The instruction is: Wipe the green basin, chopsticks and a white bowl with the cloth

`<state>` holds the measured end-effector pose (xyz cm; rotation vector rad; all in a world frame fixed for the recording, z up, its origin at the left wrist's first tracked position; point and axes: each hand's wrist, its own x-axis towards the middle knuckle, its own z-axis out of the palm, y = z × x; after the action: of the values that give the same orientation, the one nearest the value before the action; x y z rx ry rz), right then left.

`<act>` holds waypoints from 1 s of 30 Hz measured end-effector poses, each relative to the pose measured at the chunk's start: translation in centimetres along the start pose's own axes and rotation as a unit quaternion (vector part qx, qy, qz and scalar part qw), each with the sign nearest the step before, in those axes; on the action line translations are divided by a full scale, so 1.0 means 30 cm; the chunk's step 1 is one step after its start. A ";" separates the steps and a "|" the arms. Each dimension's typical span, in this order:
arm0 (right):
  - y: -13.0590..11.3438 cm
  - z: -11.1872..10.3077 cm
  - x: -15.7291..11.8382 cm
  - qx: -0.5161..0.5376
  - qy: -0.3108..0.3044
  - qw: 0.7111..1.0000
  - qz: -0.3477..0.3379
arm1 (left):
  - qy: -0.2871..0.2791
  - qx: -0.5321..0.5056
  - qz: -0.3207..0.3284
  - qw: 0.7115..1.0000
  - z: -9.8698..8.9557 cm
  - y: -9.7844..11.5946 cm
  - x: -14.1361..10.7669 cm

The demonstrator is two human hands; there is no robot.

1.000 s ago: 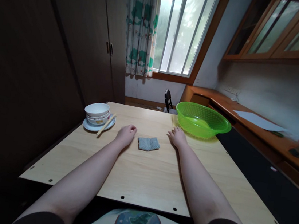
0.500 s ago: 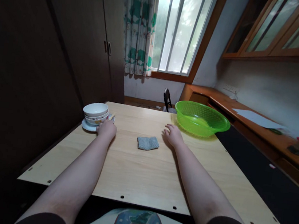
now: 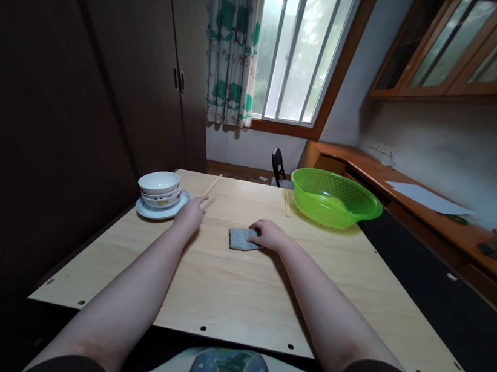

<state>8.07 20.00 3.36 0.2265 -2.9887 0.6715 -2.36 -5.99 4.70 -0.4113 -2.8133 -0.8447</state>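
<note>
My left hand (image 3: 190, 215) is closed round a light wooden chopstick (image 3: 214, 185), whose far end points away from me over the table. The fingers hide its near part, so I cannot tell if more than one is held. Just left of this hand, white bowls (image 3: 159, 184) stand stacked on a pale plate (image 3: 148, 212). My right hand (image 3: 267, 235) grips the right side of a folded grey-blue cloth (image 3: 238, 239) lying flat on the table, thumb and fingertips on its top.
A green plastic basin (image 3: 335, 200) stands at the table's back right, with thin wooden sticks (image 3: 287, 204) beside its left side. The wooden table (image 3: 224, 299) has small holes along its front edge. A dark chair (image 3: 279, 164) is behind it; a desk (image 3: 414, 177) runs along the right.
My left hand has moved right, away from the bowls, bringing the chopstick clear of the plate. My right hand has come left and nearer to me, onto the cloth.
</note>
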 end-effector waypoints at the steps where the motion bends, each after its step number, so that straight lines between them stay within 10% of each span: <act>1: -0.004 0.001 0.001 -0.007 -0.005 1.000 0.017 | -0.014 -0.047 0.026 0.998 0.022 0.024 -0.016; 13: -0.043 0.037 0.006 0.224 0.024 0.968 0.107 | -0.099 -0.234 0.062 0.965 0.150 0.149 -0.129; 23: -0.107 0.015 0.012 0.632 0.011 0.770 0.081 | -0.181 -0.447 -0.052 0.874 0.144 0.167 -0.133; 30: -0.158 0.063 0.020 0.734 -0.003 0.637 0.236 | -0.196 -0.451 -0.057 0.869 0.114 0.179 -0.143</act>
<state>8.15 14.88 3.69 -0.5188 -1.5858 2.8646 3.06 -0.69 3.59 -0.5771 -2.5733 -2.3306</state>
